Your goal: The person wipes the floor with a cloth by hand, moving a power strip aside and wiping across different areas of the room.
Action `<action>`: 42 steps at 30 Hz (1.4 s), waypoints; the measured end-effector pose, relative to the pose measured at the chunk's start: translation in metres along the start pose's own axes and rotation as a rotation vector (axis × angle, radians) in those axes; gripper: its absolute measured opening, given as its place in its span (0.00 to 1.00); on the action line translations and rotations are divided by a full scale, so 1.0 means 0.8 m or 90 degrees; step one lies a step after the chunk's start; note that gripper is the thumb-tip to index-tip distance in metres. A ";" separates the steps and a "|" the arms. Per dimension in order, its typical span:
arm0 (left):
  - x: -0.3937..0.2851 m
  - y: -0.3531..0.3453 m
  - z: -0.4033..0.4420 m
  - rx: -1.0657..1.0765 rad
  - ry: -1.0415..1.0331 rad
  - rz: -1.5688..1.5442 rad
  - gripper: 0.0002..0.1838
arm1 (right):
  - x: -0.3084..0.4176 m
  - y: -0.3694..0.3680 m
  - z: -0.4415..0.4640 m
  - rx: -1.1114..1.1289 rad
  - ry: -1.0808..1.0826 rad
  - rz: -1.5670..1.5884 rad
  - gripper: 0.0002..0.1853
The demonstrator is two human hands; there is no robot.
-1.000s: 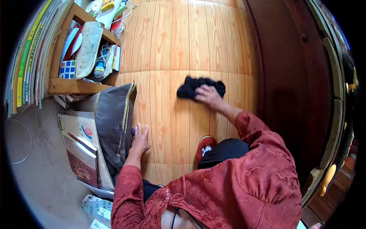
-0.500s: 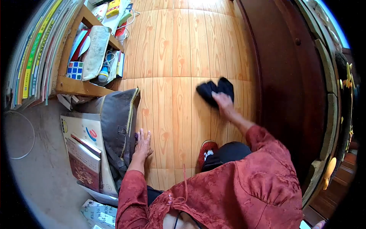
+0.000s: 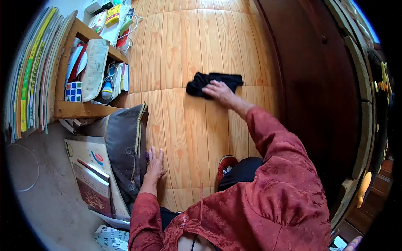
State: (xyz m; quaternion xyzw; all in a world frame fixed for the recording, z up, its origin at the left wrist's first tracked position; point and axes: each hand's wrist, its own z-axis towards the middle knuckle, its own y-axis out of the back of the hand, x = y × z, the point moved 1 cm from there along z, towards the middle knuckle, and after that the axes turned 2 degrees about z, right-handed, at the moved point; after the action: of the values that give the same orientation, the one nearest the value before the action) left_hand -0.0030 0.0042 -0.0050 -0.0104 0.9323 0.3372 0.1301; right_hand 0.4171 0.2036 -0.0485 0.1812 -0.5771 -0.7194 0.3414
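Note:
A crumpled black cloth (image 3: 228, 79) lies on the wood-patterned floor (image 3: 184, 125). My right hand (image 3: 220, 93) presses down on it from above, its fingers bent over the fabric. Close to the grey bag (image 3: 125, 129) with a yellow zip edge, my left hand (image 3: 155, 162) rests on the floor with its fingers stretched out. Something small and purple (image 3: 147, 155) shows at the bag's edge beside that hand; I cannot make out what it is.
A wooden shelf (image 3: 86, 109) at upper left holds upright books (image 3: 33, 79), a puzzle cube (image 3: 73, 92) and a pencil case (image 3: 94, 69). Dark wooden furniture (image 3: 314, 83) borders the right side. Books (image 3: 94, 188) lean by the bag. My red shoe (image 3: 226, 165) stands below.
My right hand has swept the black cloth left and slightly away from me, and the cloth has spread wider. The left hand stays by the bag. The camera view has shifted slightly.

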 end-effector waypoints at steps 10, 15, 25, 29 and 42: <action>-0.010 0.017 -0.004 0.033 0.016 0.011 0.57 | -0.045 -0.011 0.066 0.093 -0.092 0.048 0.27; -0.023 0.027 -0.004 0.059 0.033 0.062 0.57 | -0.042 -0.009 0.063 0.123 -0.122 0.074 0.30; -0.040 0.042 0.008 0.132 0.096 0.089 0.55 | -0.045 -0.013 0.062 0.080 -0.125 0.124 0.30; -0.041 0.045 0.010 0.154 0.109 0.082 0.58 | -0.042 -0.007 0.062 0.087 -0.136 0.113 0.31; -0.044 0.053 0.011 0.192 0.116 0.067 0.61 | -0.036 -0.001 0.066 0.047 -0.165 0.107 0.28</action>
State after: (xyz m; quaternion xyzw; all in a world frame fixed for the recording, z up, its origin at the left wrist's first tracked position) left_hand 0.0286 0.0397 0.0237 0.0274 0.9795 0.1978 0.0273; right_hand 0.4027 0.2613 -0.0389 0.0503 -0.6558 -0.6837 0.3161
